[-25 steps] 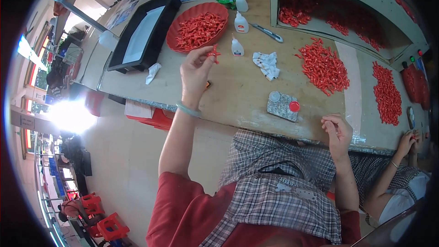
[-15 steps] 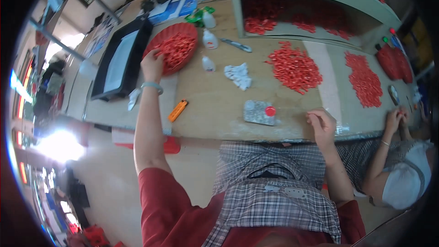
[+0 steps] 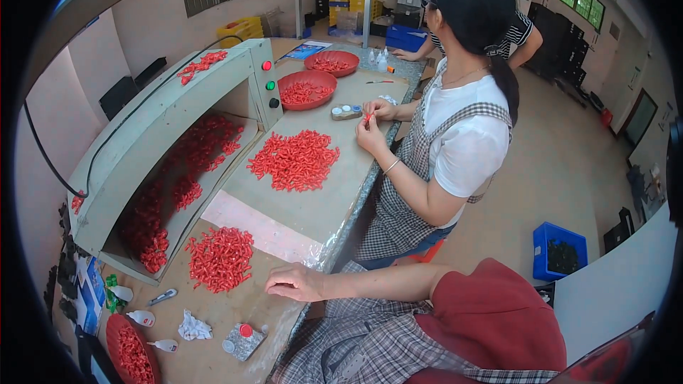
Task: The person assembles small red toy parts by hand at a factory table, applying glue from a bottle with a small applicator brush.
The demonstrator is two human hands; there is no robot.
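My right hand (image 3: 295, 283) rests at the near edge of the worktable (image 3: 281, 331), its fingers curled together. What they hold, if anything, is hidden. Just beyond it is a pile of small red plastic pieces (image 3: 220, 259), with a pale pink strip (image 3: 260, 227) alongside. To its left stands a small grey block (image 3: 245, 343) with a red cap on it, and a crumpled white cloth (image 3: 193, 326). At the lower left sits a red bowl (image 3: 114, 331) of the same pieces. My left hand is out of view.
A green-grey cabinet (image 3: 153, 128) with red pieces inside stands along the back. A co-worker (image 3: 473, 142) handles a red piece beside another red heap (image 3: 295, 161). Farther off are red bowls (image 3: 313, 104) and a second person (image 3: 523, 39). A blue crate (image 3: 558, 252) stands on the floor.
The view has swung far to the right, bringing the co-workers and the room into sight. My left hand, earlier at the red bowl, has left the picture. My right hand stays near the table edge.
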